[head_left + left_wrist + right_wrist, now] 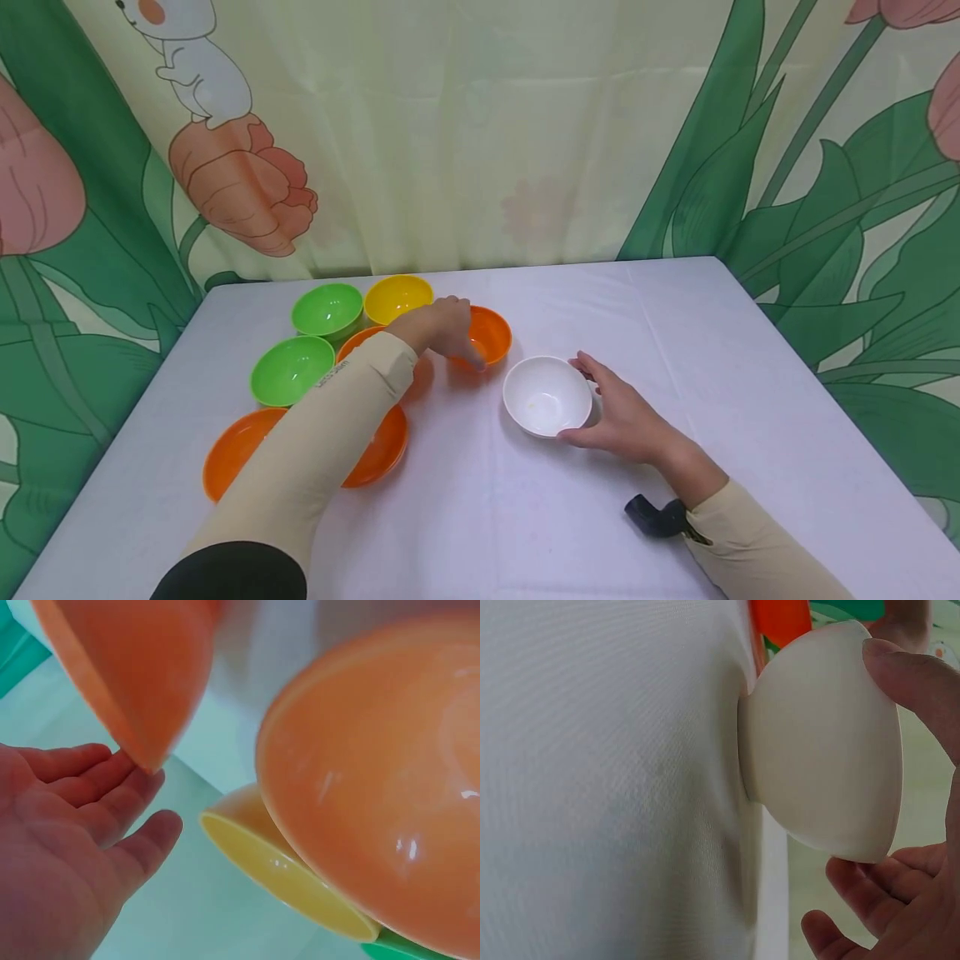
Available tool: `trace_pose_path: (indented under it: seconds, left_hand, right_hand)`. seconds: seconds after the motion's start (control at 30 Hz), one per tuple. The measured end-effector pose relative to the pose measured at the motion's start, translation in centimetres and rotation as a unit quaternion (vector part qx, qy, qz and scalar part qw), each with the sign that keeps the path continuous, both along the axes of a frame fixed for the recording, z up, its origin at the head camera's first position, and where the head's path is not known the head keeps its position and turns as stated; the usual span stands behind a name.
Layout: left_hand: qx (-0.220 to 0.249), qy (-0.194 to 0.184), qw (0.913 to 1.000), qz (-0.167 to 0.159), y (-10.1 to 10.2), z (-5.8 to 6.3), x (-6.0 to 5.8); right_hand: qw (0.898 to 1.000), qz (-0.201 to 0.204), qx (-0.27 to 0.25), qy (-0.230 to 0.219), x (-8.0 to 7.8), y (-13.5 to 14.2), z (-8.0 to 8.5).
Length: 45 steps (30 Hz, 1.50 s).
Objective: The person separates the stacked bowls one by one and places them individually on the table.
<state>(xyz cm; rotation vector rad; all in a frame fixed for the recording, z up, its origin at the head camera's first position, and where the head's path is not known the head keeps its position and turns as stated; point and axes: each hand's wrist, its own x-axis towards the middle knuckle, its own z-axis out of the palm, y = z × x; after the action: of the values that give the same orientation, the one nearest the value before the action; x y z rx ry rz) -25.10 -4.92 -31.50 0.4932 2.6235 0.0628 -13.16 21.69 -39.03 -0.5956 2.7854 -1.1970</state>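
Observation:
My right hand (618,417) grips a white bowl (546,396) from its right side, thumb on the near rim and fingers round the far rim. In the right wrist view the white bowl (825,742) stands upright at the tabletop; whether its base touches the cloth is hard to tell. My left hand (444,329) reaches across to a small orange bowl (492,333) just left of and behind the white one. In the left wrist view its fairly straight fingers (112,799) are at the rim of this orange bowl (142,675), with the thumb apart.
Left of the left hand stand a yellow bowl (397,298) and two green bowls (327,308). Another orange bowl (375,787) is partly behind the left sleeve. Two larger orange pieces (234,454) are nearer. A white cloth (510,525) covers the table; a printed curtain (480,150) hangs behind.

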Motion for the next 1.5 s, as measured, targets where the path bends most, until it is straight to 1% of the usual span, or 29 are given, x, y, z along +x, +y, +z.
trace_pose_path:
  seconds: [0.13, 0.33, 0.4, 0.6, 0.77, 0.9, 1.17, 1.3, 1.5]
  left_hand:
    - [-0.009, -0.014, 0.9999, 0.002, -0.1, 0.2, 0.0]
    - [-0.015, -0.018, 0.9997, -0.005, -0.2, 0.4, -0.1]
    - [-0.015, -0.023, 0.9996, 0.001, -0.4, 0.4, -0.2]
    - [-0.016, -0.036, 0.9992, 0.009, -1.0, 0.6, -0.6]
    - [-0.024, -0.046, 0.9986, 0.005, -1.2, 0.7, -1.0]
    - [-0.037, -0.044, 0.9983, 0.001, -1.2, 0.7, -1.1]
    - [-0.057, -0.040, 0.9975, 0.010, -1.1, 1.0, -1.1]
    - [-0.060, -0.040, 0.9973, 0.008, -1.0, 1.1, -1.1]
    - [-0.051, -0.052, 0.9971, 0.022, -1.2, 1.1, -1.2]
  right_hand:
    - [1.000, 0.007, -0.003, 0.004, 0.0, -0.5, -0.1]
    - [1.000, 0.019, -0.002, 0.000, 0.1, -1.7, -0.1]
    - [1.000, 0.023, -0.004, -0.002, 0.1, -2.1, 0.0]
    - [0.999, 0.039, -0.016, -0.007, 0.1, -3.2, -0.1]
    - [0.999, 0.051, -0.013, -0.007, 0.1, -4.1, -0.1]
    - [0.998, 0.060, -0.019, -0.013, 0.1, -5.0, 0.0]
    - [0.997, 0.072, -0.020, -0.021, 0.3, -6.5, 0.3]
    - [0.997, 0.074, -0.022, -0.018, 0.4, -7.1, 0.3]
    - [0.997, 0.075, -0.023, -0.027, 0.6, -8.1, 0.3]
